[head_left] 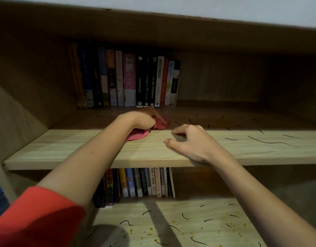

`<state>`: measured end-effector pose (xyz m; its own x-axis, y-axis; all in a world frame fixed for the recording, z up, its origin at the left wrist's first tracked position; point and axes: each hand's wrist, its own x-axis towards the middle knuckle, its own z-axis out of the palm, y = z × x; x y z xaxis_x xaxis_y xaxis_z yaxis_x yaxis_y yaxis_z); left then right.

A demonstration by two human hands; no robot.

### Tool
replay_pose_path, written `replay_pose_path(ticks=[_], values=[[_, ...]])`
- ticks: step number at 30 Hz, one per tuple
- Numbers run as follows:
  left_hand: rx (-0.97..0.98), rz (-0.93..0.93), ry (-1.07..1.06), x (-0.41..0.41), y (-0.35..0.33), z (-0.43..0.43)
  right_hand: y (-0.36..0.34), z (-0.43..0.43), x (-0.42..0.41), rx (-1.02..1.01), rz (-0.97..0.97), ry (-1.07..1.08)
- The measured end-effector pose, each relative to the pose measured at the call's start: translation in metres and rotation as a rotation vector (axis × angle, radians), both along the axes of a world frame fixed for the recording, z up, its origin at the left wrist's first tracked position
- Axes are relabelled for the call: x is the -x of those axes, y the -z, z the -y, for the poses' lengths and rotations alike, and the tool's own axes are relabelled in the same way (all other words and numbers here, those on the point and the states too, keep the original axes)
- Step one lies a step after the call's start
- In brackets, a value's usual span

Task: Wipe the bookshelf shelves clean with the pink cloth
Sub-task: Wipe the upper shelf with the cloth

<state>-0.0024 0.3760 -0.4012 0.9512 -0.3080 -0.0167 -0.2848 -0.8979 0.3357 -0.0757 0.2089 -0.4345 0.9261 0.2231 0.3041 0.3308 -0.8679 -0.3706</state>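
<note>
My left hand (pixel 143 118) grips the pink cloth (pixel 161 124) and holds it down on the upper wooden shelf (pixel 64 147), just in front of a row of upright books (pixel 125 77). Part of the cloth shows under my wrist toward the shelf's front. My right hand (pixel 187 143) rests on the same shelf near its front edge, fingers curled with the tips on the wood and nothing held. Several thin dark strands (pixel 271 142) lie on the shelf to the right of both hands.
The shelf below (pixel 171 227) carries more dark strands and yellow crumbs (pixel 151 229), with a row of books (pixel 144 182) at its back. The bookcase side wall (pixel 20 104) stands at the left. The upper shelf's right half holds no books.
</note>
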Motion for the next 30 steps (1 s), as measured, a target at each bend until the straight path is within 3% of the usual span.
replay_pose_path(ticks=[6, 12, 16, 19, 23, 30], values=[[-0.063, 0.042, -0.174, 0.021, 0.009, 0.013, -0.004, 0.004, 0.015, -0.036, 0.223, 0.12], [-0.047, 0.047, -0.145, 0.021, 0.005, 0.026, -0.001, 0.041, 0.018, 0.21, -0.071, 0.108], [-0.035, 0.033, -0.026, 0.032, 0.008, 0.031, -0.001, 0.037, 0.014, 0.197, -0.052, 0.145], [-0.115, 0.008, -0.102, 0.025, 0.003, 0.034, 0.001, 0.04, 0.013, 0.176, -0.027, 0.156], [-0.03, 0.007, -0.138, 0.018, -0.003, 0.049, 0.002, 0.042, 0.011, 0.151, 0.003, 0.149], [-0.07, -0.019, -0.187, 0.003, 0.003, 0.025, 0.005, 0.041, 0.008, 0.113, 0.027, 0.163]])
